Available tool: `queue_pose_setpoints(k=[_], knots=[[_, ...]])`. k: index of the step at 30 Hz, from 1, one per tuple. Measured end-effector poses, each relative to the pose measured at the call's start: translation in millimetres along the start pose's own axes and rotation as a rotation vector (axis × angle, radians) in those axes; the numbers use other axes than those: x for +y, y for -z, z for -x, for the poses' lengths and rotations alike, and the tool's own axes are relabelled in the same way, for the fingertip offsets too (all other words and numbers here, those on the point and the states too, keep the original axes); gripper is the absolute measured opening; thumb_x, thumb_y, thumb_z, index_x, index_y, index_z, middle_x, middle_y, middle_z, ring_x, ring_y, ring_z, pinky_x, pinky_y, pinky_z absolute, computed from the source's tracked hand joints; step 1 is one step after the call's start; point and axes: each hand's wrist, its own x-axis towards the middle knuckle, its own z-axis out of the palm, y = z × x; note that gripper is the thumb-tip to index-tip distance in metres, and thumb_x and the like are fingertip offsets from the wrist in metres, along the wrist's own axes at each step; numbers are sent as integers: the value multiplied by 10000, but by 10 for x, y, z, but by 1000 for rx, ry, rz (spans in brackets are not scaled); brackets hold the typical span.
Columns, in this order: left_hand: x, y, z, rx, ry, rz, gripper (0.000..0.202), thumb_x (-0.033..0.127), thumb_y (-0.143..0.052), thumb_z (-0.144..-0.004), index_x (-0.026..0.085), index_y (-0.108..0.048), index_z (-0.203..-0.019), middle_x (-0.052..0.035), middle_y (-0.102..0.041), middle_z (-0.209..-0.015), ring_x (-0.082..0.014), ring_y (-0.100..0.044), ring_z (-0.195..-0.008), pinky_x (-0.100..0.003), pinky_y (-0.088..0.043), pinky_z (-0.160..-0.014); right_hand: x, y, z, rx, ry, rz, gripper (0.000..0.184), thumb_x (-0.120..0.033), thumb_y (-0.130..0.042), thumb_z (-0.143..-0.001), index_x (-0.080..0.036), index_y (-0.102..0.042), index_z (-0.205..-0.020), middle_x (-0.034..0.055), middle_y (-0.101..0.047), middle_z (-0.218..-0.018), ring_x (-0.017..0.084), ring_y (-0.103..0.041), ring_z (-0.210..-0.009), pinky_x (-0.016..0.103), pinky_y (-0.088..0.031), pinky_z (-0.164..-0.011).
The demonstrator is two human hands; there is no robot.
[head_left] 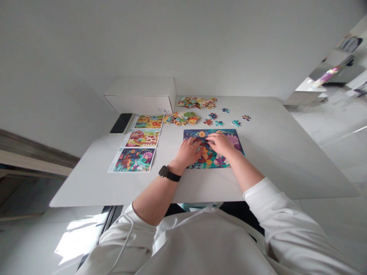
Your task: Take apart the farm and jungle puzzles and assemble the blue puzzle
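A jigsaw puzzle (208,163) with a dark blue, teal and purple picture lies on the table in front of me. My left hand (188,153) rests flat on its left part, fingers spread and pointing to the right. Over the upper middle, my right hand (221,144) has its fingers bent, with thumb and fingertips close together at a dark puzzle piece (204,140). The fingers partly cover that piece, so its outline is unclear. Beyond the puzzle's top edge lie several loose pieces, among them a teal one (219,123) and a reddish one (208,122).
Two heaps of pieces, a nearer one (183,119) and a farther one (197,102), lie beside a white box (140,95) at the back. Left are a phone (122,123) and three picture sheets, the lowest (134,160) matching the puzzle's colours. A wall stands behind the table (286,152).
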Motion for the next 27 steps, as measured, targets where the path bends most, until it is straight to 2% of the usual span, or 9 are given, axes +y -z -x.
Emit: queue_pose_setpoints(k=[6,14,27], knots=[[22,19,-7,-24,-7,-5,527,457,-666,-1001,209,-698,-1466,-180,-579,-1571,-380,-571,-1428,-538,-427,-1266,23,22,5,-21,-20,3,284,-179,-690,-966,-215,-837,-1207,98,-807,-1270,276,-740,-1195,443,-554,-1135],[25,-20,-18,-37,5,-28,558,479,-653,-1015,191,-675,-1492,-182,-553,-1603,-364,-545,-1474,-532,-402,-1293,-67,103,-27,-71,-106,74,296,-182,-691,-972,-216,-820,-1236,108,-787,-1294,290,-717,-1219,434,-534,-1131],[66,-11,-8,-39,11,-45,548,457,-651,-1016,190,-677,-1494,-179,-564,-1598,-363,-544,-1479,-534,-386,-1303,-59,59,-39,-30,-151,68,265,-176,-673,-970,-213,-829,-1180,112,-774,-1227,282,-700,-1172,411,-523,-1105]])
